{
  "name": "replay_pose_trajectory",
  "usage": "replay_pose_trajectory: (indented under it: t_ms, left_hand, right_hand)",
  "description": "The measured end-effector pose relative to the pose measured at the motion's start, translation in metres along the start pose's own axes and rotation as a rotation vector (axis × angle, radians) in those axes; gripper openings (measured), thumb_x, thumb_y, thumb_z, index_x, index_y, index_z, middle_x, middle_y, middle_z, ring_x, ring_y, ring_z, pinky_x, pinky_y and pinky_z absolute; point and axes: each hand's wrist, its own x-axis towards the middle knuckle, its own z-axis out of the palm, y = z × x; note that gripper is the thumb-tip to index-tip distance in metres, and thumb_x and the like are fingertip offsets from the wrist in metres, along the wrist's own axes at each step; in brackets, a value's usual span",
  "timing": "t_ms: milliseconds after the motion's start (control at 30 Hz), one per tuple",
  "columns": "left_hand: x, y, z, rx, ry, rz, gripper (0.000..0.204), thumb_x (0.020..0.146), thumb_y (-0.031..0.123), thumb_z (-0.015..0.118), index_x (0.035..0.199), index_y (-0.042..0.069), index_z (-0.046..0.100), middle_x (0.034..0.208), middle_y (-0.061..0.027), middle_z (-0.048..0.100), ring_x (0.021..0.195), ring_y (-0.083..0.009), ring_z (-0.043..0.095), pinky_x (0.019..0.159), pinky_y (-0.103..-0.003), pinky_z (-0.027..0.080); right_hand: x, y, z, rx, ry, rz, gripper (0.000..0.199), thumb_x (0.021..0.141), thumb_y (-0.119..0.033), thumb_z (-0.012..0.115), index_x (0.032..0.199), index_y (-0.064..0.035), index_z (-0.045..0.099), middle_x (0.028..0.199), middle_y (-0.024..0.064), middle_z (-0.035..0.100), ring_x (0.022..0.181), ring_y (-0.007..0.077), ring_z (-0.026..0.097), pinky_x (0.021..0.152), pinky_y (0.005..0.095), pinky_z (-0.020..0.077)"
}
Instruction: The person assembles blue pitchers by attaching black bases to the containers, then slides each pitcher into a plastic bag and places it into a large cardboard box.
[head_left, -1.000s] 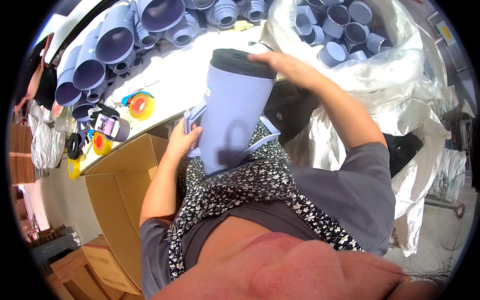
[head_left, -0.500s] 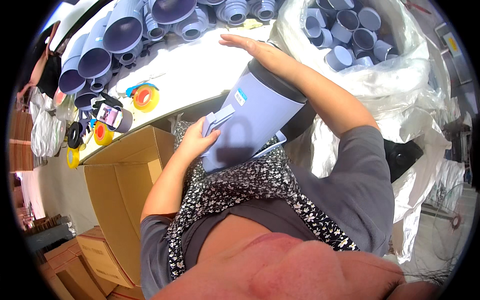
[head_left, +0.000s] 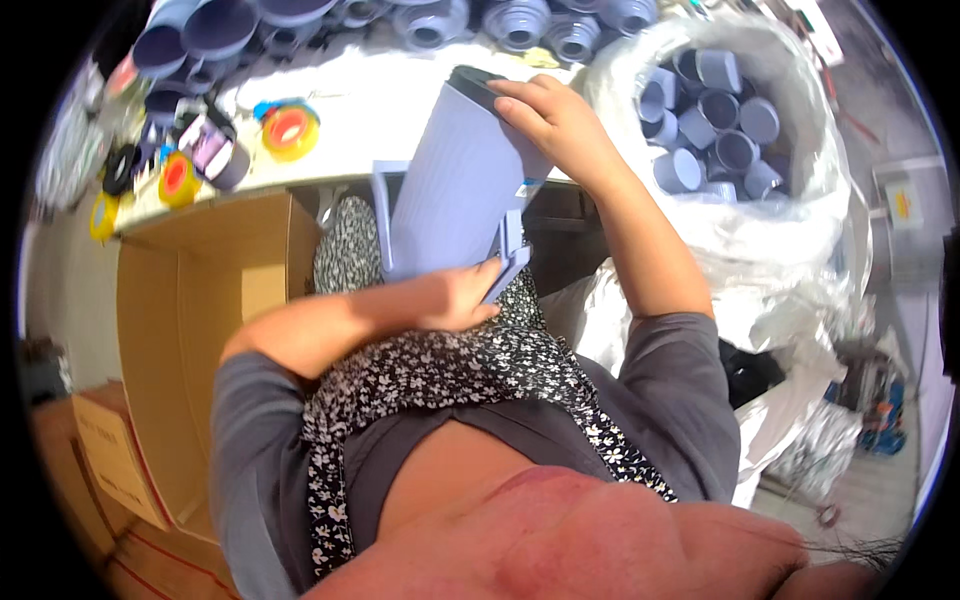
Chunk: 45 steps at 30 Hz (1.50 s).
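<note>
A large grey plastic pipe fitting [head_left: 455,195] with a flat flange at its lower end rests tilted on my lap, its open mouth pointing away toward the white table [head_left: 390,90]. My left hand [head_left: 455,297] grips the flange end near my patterned apron. My right hand [head_left: 545,120] clasps the rim of the far mouth.
An open cardboard box [head_left: 195,320] stands at my left. Tape rolls [head_left: 288,128] and more grey pipe fittings [head_left: 520,20] lie on the table. A clear plastic sack [head_left: 790,220] at my right holds several small grey couplings [head_left: 715,125]. More cartons [head_left: 100,460] sit at lower left.
The fitting has swung from nearly upright to tilted, then down onto my lap. My left hand moved from its side to its lower end; my right hand stayed on the top rim.
</note>
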Motion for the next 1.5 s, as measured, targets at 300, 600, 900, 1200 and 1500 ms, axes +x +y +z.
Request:
replay_pose_trajectory:
  t_ms: [300,600,900,1200,1500]
  left_hand:
    - [-0.08,-0.077,-0.059,-0.513,0.81,-0.055,0.05,0.094,0.032,0.046,0.129,-0.002,0.041,0.12,-0.0161,0.054,0.111,-0.0248,0.051,0.094,-0.034,0.04]
    - [-0.065,0.003,-0.041,-0.083,0.693,0.674,0.056,0.091,0.038,0.05,0.132,0.0,0.041,0.138,-0.0206,0.038,0.129,-0.0286,0.037,0.104,-0.038,0.031]
    - [-0.062,-0.195,-0.054,-0.2,1.014,-0.637,0.021,0.086,0.017,0.054,0.1,0.003,0.06,0.109,-0.0172,0.058,0.108,-0.0242,0.052,0.093,-0.035,0.039]
    - [-0.021,-0.303,-0.062,0.275,0.703,-1.187,0.035,0.084,0.018,0.045,0.113,0.006,0.061,0.125,-0.0203,0.05,0.117,-0.0375,0.047,0.1,-0.042,0.036]
    - [-0.07,-0.148,-0.079,-0.955,1.535,-0.183,0.019,0.086,0.01,0.059,0.103,0.0,0.061,0.091,-0.0046,0.064,0.08,-0.0126,0.061,0.073,-0.023,0.048]
  right_hand:
    - [-0.107,0.046,-0.005,0.316,0.242,-0.279,0.06,0.088,-0.055,0.043,0.098,-0.0004,0.066,0.097,0.0155,0.06,0.1,0.031,0.054,0.101,0.0513,0.0305]
    - [-0.122,0.023,-0.008,0.469,0.258,-0.485,0.046,0.09,-0.045,0.047,0.084,-0.0018,0.063,0.082,0.0159,0.063,0.078,0.0292,0.059,0.09,0.0461,0.0396]
    - [-0.133,0.038,0.003,0.46,0.396,-0.458,0.043,0.093,-0.04,0.04,0.083,-0.0021,0.057,0.08,0.0155,0.06,0.077,0.0292,0.057,0.089,0.0497,0.0393]
    - [-0.131,0.033,0.004,0.459,0.449,-0.434,0.044,0.091,-0.042,0.044,0.079,-0.0025,0.061,0.078,0.0149,0.063,0.074,0.0288,0.059,0.087,0.0457,0.0401]
    - [-0.141,0.044,0.006,0.558,0.45,-0.456,0.039,0.09,-0.037,0.047,0.079,-0.0022,0.061,0.078,0.014,0.064,0.075,0.0278,0.06,0.087,0.0448,0.0403]
